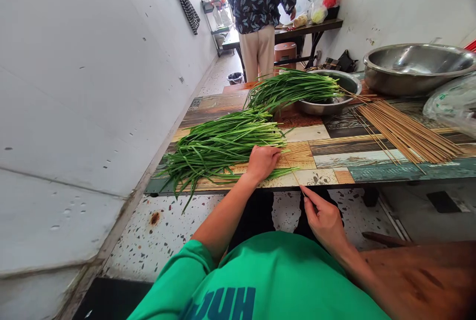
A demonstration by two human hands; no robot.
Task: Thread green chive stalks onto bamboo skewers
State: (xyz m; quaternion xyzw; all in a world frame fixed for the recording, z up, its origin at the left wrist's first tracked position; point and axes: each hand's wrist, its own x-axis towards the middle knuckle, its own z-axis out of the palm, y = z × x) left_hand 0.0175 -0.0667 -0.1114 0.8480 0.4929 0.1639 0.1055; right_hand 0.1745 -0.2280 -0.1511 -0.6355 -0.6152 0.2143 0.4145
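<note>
In the head view, the left hand (260, 163) curls at the stem ends of a pile of long greens (223, 139) on a patterned table (303, 134), its exact grip hidden, while the right hand (325, 218) pinches a thin stick (296, 178). More greens spill from a steel bowl (330, 108), near a larger basin (420, 81). Inverted lettering on a green shirt (286, 265) is partly hidden. Leaf tips overhang the near edge; tabletop separates the pile from bundled sticks (409, 131).
</note>
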